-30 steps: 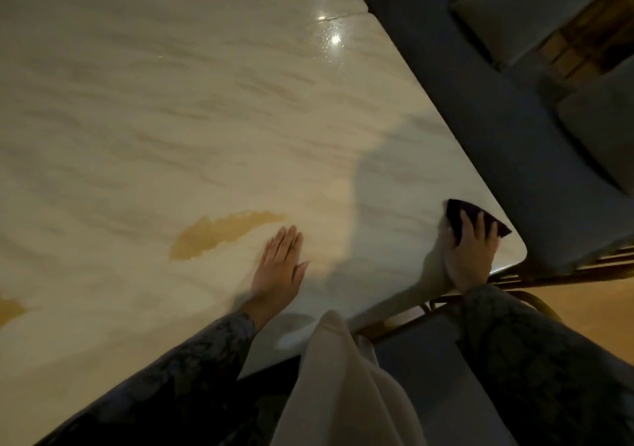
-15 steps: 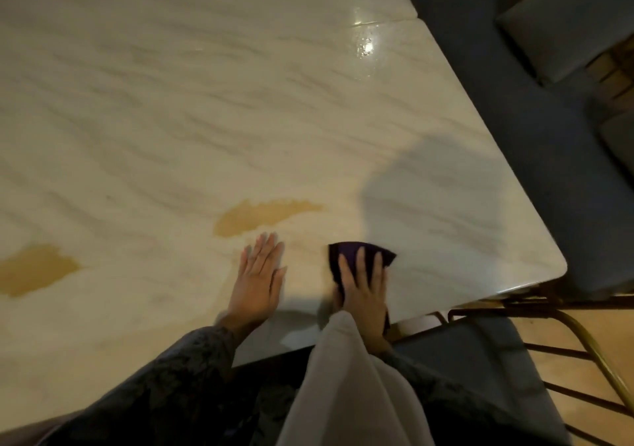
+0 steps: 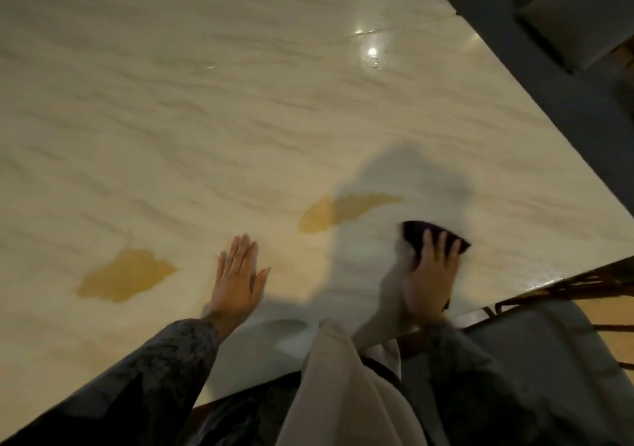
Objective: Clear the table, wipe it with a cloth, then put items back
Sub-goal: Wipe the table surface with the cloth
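Note:
A pale marble table (image 3: 240, 102) fills most of the view. My right hand (image 3: 430, 274) presses flat on a dark purple cloth (image 3: 417, 236) near the table's near edge, fingers straight and blurred by motion. My left hand (image 3: 238, 277) rests flat on the bare tabletop to the left, fingers straight and together. Two amber patches lie in the surface: one (image 3: 343, 210) just left of the cloth, another (image 3: 127, 279) left of my left hand. No items stand on the visible tabletop.
A grey-cushioned chair with a metal frame (image 3: 549, 342) stands at the table's near right corner. Dark grey upholstered seating (image 3: 566, 78) runs along the far right edge. A pale scarf end (image 3: 343, 394) hangs from my chest over the near edge.
My right hand swept the cloth left from the right corner to beside my left hand, then back to the right. My left hand stayed flat on the table.

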A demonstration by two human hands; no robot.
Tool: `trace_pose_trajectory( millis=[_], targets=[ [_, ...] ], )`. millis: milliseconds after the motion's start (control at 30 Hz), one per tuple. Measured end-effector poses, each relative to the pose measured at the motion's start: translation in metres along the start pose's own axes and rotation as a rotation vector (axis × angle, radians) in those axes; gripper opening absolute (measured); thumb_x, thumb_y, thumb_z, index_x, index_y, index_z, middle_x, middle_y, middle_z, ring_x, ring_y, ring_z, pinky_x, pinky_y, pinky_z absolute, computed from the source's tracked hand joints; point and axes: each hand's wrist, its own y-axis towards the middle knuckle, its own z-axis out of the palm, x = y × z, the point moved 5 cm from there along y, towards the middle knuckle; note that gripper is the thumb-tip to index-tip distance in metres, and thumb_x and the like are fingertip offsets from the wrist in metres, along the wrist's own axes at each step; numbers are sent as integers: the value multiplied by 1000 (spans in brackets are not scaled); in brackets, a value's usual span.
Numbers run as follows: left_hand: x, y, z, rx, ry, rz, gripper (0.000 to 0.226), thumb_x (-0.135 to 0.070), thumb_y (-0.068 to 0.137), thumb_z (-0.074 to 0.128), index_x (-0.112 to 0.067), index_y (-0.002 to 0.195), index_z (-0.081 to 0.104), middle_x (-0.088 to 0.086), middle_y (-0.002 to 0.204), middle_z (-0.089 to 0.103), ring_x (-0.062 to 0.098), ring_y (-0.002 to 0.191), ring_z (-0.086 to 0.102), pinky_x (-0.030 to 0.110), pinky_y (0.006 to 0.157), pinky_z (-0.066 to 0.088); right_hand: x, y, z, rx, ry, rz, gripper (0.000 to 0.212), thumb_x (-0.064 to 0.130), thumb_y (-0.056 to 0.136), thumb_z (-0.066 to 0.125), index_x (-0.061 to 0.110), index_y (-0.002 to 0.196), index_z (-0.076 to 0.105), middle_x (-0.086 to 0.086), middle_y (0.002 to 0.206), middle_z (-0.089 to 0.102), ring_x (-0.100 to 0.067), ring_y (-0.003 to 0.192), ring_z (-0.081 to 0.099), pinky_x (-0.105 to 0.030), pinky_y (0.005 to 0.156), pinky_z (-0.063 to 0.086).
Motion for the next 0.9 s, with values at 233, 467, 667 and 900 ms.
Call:
trace_pose_trajectory(
  millis=[233, 467, 667, 900],
  targets=[
    [14, -14, 3, -33, 45, -23, 68, -54, 99, 20, -9, 149, 34, 8, 159, 25, 20, 149, 13, 36, 121, 6, 0, 68, -8, -56, 143, 275, 50, 29, 104, 35, 3, 147, 35, -21, 157, 24, -39, 147, 10, -51, 119, 11],
    [14, -15, 5, -109, 62, -74, 59, -42, 98, 34, -10, 148, 38, 7, 157, 31, 19, 148, 18, 36, 122, 11, 81, 108, 27, 51, 271, 12, 53, 35, 104, 36, 7, 149, 32, -16, 159, 21, -29, 149, 9, -43, 120, 20],
    [16, -15, 6, -124, 35, -84, 56, -40, 99, 36, -11, 147, 39, 6, 157, 31, 18, 149, 17, 40, 121, 16, 188, 48, 65, 235, 469, -229, 48, 30, 101, 42, 7, 143, 43, -18, 155, 30, -30, 146, 23, -40, 117, 26],
    [19, -2, -7, -294, -149, -271, 47, -24, 99, 30, -7, 138, 49, 13, 137, 54, 26, 128, 46, 36, 111, 29, 219, -57, 86, 356, 115, -787, 54, 32, 98, 47, 21, 149, 36, -9, 159, 26, -31, 150, 8, -45, 121, 13]
  ],
)
